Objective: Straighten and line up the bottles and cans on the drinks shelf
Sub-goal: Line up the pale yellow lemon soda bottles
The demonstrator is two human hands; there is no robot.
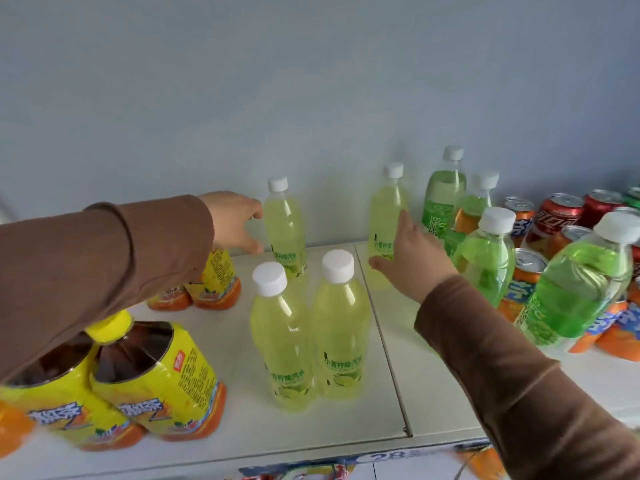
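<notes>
The left hand is open, its fingers curved just beside the pale lime bottle at 12 o'clock on the white shelf. The right hand is open too, touching a second lime bottle at 1 o'clock.

Both hands reach forward, left hand curled open, right hand spread.

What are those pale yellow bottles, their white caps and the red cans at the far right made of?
Pale yellow bottles: probably clear plastic, glossy; the drink shows through.
White caps: opaque, matte, likely plastic.
Red cans: apparently metal, with shiny silver tops and printed sides.
</notes>
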